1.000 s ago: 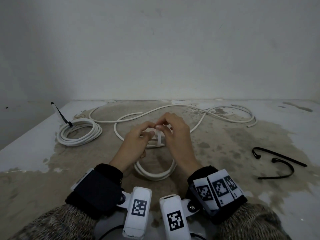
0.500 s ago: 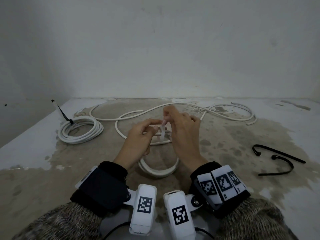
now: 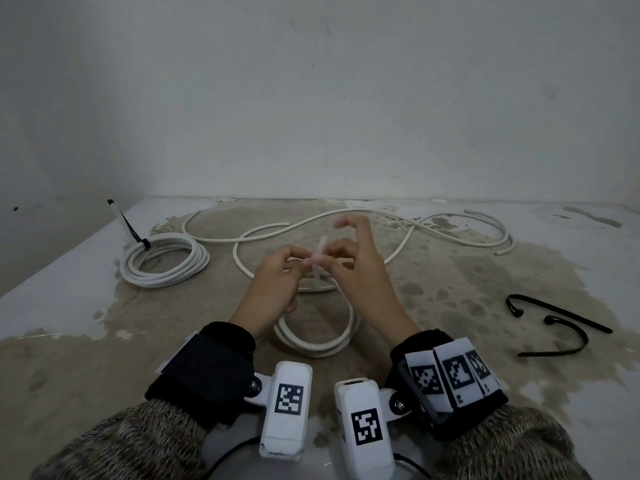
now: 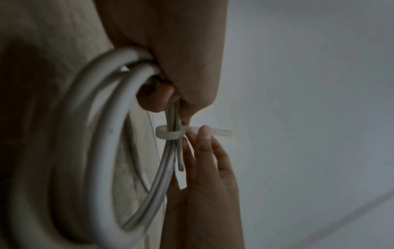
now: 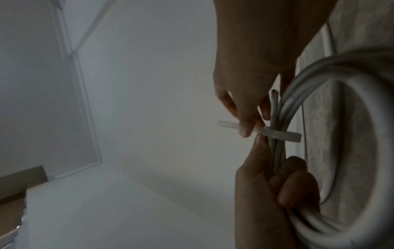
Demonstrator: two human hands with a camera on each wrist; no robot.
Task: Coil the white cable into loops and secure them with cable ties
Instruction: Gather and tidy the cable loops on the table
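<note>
Two grips worked mid-frame: my left hand [image 3: 273,285] clamped the white cable [image 4: 102,151] loops; my right hand [image 3: 360,268] pinched the cable tie [image 4: 170,134] tail. Best practice: pull straight, steadily, until snug.

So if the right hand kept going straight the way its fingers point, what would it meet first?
Probably the loose cable lying on the table beyond it, then the wall. The right hand pinches the tie on the coil and points away from the person; depth is unclear.

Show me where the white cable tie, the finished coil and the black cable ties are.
white cable tie [image 4: 168,134]: left wrist view, its loop around the strands.
finished coil [image 3: 164,259]: head view, its stacked loops.
black cable ties [image 3: 561,311]: head view, the farther tie's strap.
</note>
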